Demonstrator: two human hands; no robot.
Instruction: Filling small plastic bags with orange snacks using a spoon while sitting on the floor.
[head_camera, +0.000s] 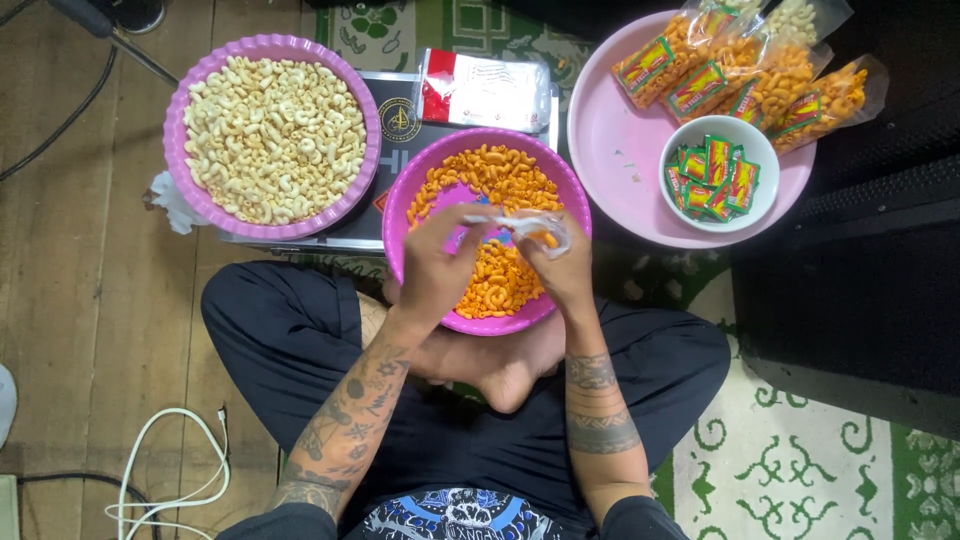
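I sit cross-legged on the floor. A magenta bowl (408, 195) of orange curled snacks (500, 280) rests in front of my feet. Over it, my left hand (437, 265) and my right hand (560, 268) both pinch a small clear plastic bag (533, 227) with a few orange snacks inside. The fingers of both hands are closed on the bag's edges.
A pink scalloped bowl (190, 85) of pale curled snacks sits at the upper left on a dark case (412, 130). A red-and-white packet (485, 90) lies behind. A pink tray (620, 150) holds filled snack bags (760, 80) and a white bowl (676, 141) of small sachets. White cable (160, 470) lies lower left.
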